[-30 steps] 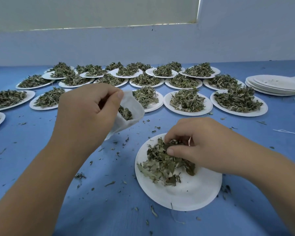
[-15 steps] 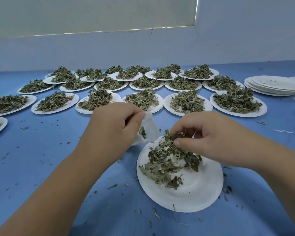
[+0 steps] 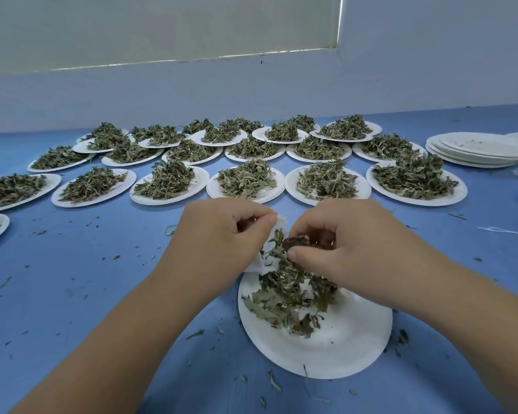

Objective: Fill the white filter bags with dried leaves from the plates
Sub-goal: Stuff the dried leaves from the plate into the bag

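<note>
**Hands meet above the near plate, bag in one and leaves in the other**

The white filter bag (image 3: 259, 265) is thin and crumpled. It hangs from the left hand (image 3: 222, 234), which pinches its upper edge between thumb and curled fingers; most of the bag is hidden behind that hand. The right hand (image 3: 350, 246) is curled too, its thumb and fingertips gripping a clump of dried leaves (image 3: 278, 249) right at the bag's mouth. Whether any leaves are inside the bag cannot be told. Both hands sit above the far rim of the near plate (image 3: 326, 348), a white paper plate with a loose heap of grey-green leaves (image 3: 287, 300) on its far half and a bare near half.

The blue worktop (image 3: 102, 294) is dotted with leaf crumbs (image 3: 196, 333), thickest around the near plate. Beyond the hands, rows of leaf-filled plates (image 3: 245, 180) run across to a pale wall (image 3: 401, 70). A stack of emptied plates (image 3: 479, 149) sits at the far right, with a white thread (image 3: 509, 231) lying near it.

Open worktop lies to the left of the near plate and in the strip between it and the nearest row.
</note>
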`<state>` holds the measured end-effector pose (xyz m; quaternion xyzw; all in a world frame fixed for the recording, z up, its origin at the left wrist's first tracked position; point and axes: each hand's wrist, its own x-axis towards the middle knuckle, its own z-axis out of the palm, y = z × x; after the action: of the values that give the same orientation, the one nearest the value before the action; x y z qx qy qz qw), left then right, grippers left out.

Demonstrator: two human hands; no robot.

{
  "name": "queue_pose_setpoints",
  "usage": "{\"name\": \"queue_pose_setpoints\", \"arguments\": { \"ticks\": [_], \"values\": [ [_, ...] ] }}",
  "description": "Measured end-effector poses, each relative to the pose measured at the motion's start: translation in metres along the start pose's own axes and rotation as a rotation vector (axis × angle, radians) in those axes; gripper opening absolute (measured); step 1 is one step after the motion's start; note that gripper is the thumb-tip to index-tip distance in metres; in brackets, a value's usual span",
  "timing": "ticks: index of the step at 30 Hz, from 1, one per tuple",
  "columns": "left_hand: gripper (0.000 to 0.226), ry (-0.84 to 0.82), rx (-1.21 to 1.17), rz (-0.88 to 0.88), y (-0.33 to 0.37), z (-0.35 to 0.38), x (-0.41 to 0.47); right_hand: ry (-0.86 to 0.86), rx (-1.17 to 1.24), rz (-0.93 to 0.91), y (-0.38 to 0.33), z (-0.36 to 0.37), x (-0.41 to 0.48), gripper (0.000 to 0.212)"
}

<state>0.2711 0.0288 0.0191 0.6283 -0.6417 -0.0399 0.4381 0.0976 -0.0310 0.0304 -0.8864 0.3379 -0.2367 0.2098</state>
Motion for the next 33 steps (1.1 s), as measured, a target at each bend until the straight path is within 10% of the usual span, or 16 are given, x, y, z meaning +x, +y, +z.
{"name": "queue_pose_setpoints", "arguments": {
  "ticks": [29, 33],
  "values": [
    [0.013, -0.05, -0.078, -0.088, 0.001, 0.002, -0.001, 0.222, 0.222, -0.019, -0.005, 0.005, 0.0, 0.012],
    [0.013, -0.046, -0.092, -0.131, -0.001, 0.002, 0.0, 0.057, 0.131, 0.089, 0.005, -0.01, -0.001, 0.041]
  ]
}}
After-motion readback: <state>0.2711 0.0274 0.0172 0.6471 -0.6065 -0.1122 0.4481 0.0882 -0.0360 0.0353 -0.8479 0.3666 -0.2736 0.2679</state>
